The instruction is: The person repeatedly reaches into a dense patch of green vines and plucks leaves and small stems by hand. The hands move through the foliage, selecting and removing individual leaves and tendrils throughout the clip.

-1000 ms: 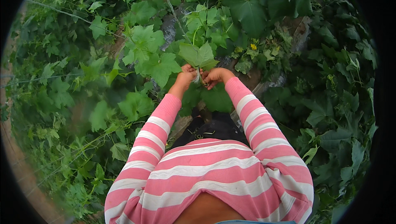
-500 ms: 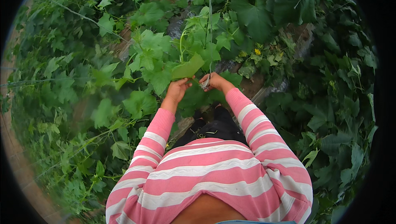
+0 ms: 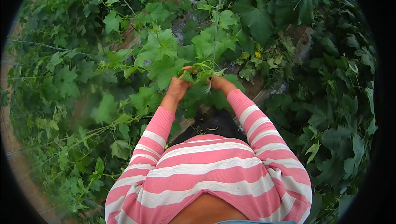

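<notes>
Ahead of my body, my two hands meet at a climbing vine with lobed green leaves. My left hand [image 3: 178, 86] is closed at the vine shoot [image 3: 203, 68], its fingers curled beside the pale stem and thin tendrils. Close by on the right, my right hand [image 3: 222, 84] pinches a bunch of pale twine [image 3: 209, 87], whose loose ends hang below the fingers. Its fingertips are partly covered by the shoot's small leaves. From above, a taut upright string [image 3: 217, 22] runs down to the hands. A broad leaf [image 3: 165, 70] hangs just left of my left hand.
Dense vines [image 3: 66, 79] fill the left side, crossed by thin strings [image 3: 37, 44]. Larger dark leaves [image 3: 255, 16] stand at the upper right. Yellow flowers [image 3: 258, 54] show low beside plastic film [image 3: 278, 88] on the soil. A dirt path [image 3: 16, 174] lies at far left.
The shoot has bent down from upright to lie between my hands. The broad leaf that stood over my left fingers no longer shows there. The strings have shifted.
</notes>
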Demonstrator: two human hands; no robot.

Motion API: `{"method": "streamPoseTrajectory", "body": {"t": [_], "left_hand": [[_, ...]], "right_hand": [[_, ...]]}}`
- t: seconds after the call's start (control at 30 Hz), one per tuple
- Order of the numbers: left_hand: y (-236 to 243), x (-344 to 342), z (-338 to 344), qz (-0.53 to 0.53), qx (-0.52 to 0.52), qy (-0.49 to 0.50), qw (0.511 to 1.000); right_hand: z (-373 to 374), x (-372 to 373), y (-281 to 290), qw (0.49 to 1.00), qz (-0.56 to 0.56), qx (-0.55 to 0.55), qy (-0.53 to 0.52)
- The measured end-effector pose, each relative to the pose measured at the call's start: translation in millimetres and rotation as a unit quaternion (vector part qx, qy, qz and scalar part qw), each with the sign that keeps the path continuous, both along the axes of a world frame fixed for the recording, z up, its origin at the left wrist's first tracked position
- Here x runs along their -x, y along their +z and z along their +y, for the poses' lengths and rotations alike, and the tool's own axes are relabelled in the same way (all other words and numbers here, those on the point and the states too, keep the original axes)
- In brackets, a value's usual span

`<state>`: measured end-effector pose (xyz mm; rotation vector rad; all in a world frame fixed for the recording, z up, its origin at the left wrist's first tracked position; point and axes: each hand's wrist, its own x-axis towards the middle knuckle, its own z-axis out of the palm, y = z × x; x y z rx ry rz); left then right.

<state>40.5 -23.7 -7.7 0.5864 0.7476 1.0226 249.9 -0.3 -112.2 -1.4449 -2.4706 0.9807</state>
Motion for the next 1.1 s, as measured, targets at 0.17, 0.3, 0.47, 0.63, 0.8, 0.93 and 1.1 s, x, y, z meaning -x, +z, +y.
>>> {"method": "streamPoseTrajectory", "body": {"t": [0.17,0.3,0.47,0.63,0.8,0.93,1.1], "left_hand": [[8,0,4,-0.001,0.040,0.007,0.999],[6,-10,13,0.077,0.048,0.061,0.994],[6,-31,17,0.068,0.068,0.086,0.992],[6,-41,15,0.100,0.076,0.065,0.990],[-3,-49,8,0.065,0.068,0.039,0.995],[3,-50,0,0.282,-0.128,0.178,0.934],[26,-40,-2,0.589,-0.342,0.136,0.719]], "right_hand": [[-16,-24,-16,0.702,0.353,0.289,-0.546],[-39,-65,17,0.682,0.288,0.148,-0.656],[-69,-45,123,0.957,0.094,-0.005,-0.275],[-47,13,188,0.924,0.259,-0.035,-0.279],[-20,21,177,0.891,0.316,-0.036,-0.323],[-11,16,167,0.883,0.341,-0.035,-0.320],[-7,24,174,0.893,0.346,-0.027,-0.287]]}}
